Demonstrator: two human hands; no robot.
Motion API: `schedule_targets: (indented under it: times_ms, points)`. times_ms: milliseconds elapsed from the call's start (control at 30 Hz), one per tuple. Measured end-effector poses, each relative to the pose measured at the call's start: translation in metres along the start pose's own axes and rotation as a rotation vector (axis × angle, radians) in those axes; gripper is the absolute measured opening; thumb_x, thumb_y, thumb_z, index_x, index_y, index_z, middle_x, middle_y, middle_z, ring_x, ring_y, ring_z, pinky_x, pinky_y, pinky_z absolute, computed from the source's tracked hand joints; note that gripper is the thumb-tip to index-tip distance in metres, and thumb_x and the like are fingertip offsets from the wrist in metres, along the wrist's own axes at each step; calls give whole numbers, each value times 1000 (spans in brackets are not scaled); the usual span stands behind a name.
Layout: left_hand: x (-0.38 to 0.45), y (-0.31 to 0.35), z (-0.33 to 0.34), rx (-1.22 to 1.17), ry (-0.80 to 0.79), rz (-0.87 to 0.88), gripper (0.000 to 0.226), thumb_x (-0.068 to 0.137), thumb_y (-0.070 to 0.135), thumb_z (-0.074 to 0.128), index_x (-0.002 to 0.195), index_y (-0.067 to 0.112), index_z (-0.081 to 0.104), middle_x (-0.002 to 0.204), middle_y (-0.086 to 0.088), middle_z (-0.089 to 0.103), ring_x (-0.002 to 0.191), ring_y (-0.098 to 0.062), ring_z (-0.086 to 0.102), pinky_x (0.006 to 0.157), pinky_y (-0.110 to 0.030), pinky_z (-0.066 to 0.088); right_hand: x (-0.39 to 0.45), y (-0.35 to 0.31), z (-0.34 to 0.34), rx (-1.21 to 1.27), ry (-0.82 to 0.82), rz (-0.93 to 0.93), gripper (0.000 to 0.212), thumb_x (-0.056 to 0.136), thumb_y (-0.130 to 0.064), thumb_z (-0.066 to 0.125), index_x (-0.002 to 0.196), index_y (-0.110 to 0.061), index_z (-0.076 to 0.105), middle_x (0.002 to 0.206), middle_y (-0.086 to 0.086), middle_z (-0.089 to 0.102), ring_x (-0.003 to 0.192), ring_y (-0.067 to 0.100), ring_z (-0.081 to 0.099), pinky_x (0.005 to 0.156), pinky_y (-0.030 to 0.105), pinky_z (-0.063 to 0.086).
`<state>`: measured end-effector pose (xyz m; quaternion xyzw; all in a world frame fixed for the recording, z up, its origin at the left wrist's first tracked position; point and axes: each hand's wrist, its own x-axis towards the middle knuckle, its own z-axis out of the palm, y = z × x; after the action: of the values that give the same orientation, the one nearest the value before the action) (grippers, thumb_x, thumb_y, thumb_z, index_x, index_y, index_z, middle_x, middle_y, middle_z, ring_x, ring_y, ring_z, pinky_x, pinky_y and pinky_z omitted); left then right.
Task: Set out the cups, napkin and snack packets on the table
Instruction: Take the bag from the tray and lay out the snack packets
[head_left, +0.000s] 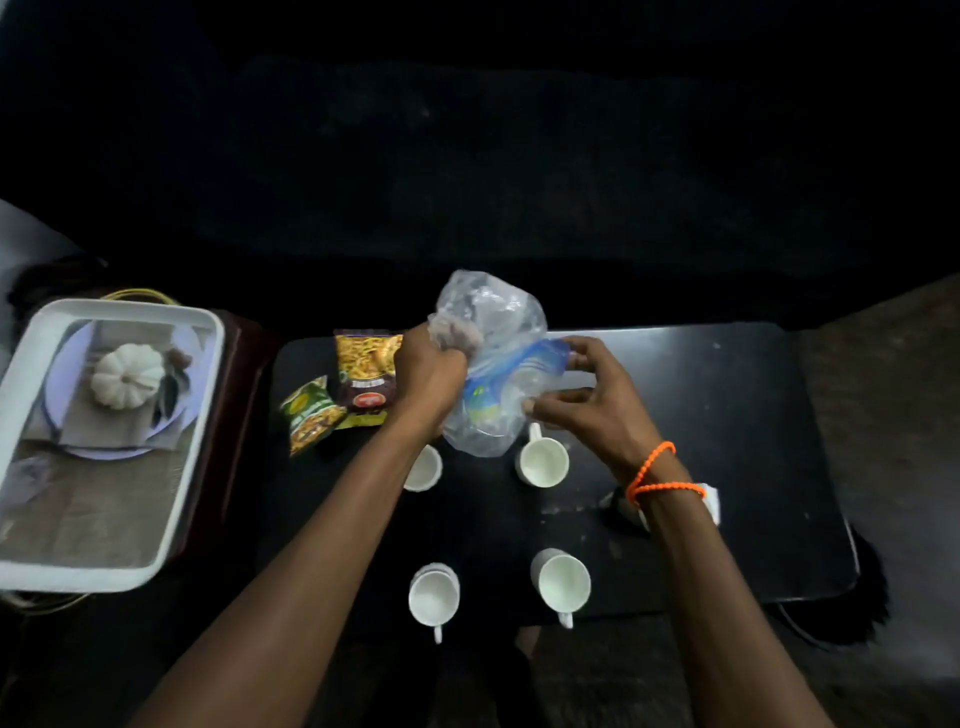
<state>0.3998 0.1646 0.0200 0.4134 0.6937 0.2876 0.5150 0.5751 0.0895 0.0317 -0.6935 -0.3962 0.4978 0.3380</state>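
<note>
Before you lies the black tabletop (727, 415), and off its left edge sits a white-framed tray (31, 395) showing a small white pumpkin (127, 382) on a plate. Above the middle of the tabletop you hold a clear plastic bag (488, 312) with blue print. Your left hand (428, 374) has its grip clamped on the bag's bunched upper part. Your right hand (587, 395) pinches the bag's right side between thumb and fingertips; an orange bead bracelet (652, 473) circles that wrist. Two snack packets lie at the tabletop's far left: a yellow and brown packet (363, 369), and a smaller green packet (309, 415) overlapping its lower left corner. Four white cups stand open-side up: one (543, 460) just below the bag, one (423, 467) partly hidden by your left forearm, and two nearer you (434, 595) (563, 582).
</note>
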Motion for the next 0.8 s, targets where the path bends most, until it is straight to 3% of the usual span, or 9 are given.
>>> schedule_targets:
  times_ms: [100, 167, 267, 333, 400, 500, 567, 667, 800]
  points:
    - [-10, 4, 41, 134, 16, 66, 32, 82, 0, 62, 63, 25, 61, 64, 16, 61, 61, 1, 56, 42, -4, 35, -16, -3, -32, -125, -99, -110, 132, 59, -18, 102, 161, -42, 21, 154, -1, 38, 129, 19, 58, 106, 35, 53]
    - [-27, 10, 71, 270, -111, 101, 35, 84, 3, 63, 58, 25, 54, 58, 17, 53, 54, 7, 46, 37, -4, 34, -22, 0, -43, -287, -110, -145, 139, 55, -19, 102, 163, -41, 17, 149, -1, 37, 131, 13, 46, 109, 27, 45]
    - [-51, 16, 105, 280, -431, 103, 20, 83, 7, 63, 67, 20, 63, 63, 10, 64, 60, -4, 58, 48, -11, 44, -27, 14, -67, -310, 110, -111, 92, 61, -2, 92, 144, -25, 58, 125, 11, 53, 104, 22, 58, 95, 27, 54]
    - [-62, 22, 118, 95, -645, -11, 14, 82, 4, 62, 82, 13, 73, 74, 3, 71, 71, -15, 63, 59, -20, 51, -33, 32, -90, -193, 300, -53, 60, 63, 8, 87, 118, -11, 72, 111, 15, 62, 94, 22, 60, 79, 9, 49]
    - [-66, 26, 128, -42, -771, -101, 36, 81, 13, 67, 116, 7, 72, 104, -4, 70, 91, -19, 62, 76, -31, 52, -42, 51, -113, 12, 462, 42, 42, 62, 12, 85, 97, -9, 73, 87, 5, 66, 76, 12, 57, 62, 4, 45]
    - [-66, 24, 149, 7, -889, -37, 73, 77, 34, 81, 144, 42, 54, 148, 11, 48, 131, -7, 53, 108, -41, 43, -53, 70, -138, 233, 507, 119, 27, 65, 12, 82, 82, -6, 70, 65, -5, 59, 58, 6, 53, 55, 23, 51]
    - [-73, 20, 170, 47, -1010, 52, 74, 77, 32, 87, 142, 46, 55, 148, 14, 54, 136, -12, 57, 110, -38, 48, -58, 79, -147, 207, 458, 131, 25, 65, 1, 86, 87, 1, 74, 73, 3, 62, 66, 11, 54, 62, 26, 50]
    - [-89, 14, 206, 88, -954, 109, 54, 74, 21, 90, 123, 30, 71, 117, 1, 78, 113, -29, 74, 100, -47, 60, -72, 89, -167, -121, 414, 182, 51, 63, -21, 94, 109, -10, 76, 97, 0, 61, 90, 15, 56, 77, 24, 45]
    - [-111, 10, 255, 202, -810, 124, 20, 68, 24, 78, 83, 32, 67, 82, 2, 74, 81, -28, 73, 81, -51, 62, -106, 103, -199, -216, 292, 127, 108, 64, -25, 95, 156, -35, 38, 150, -1, 30, 140, 24, 36, 114, 29, 39]
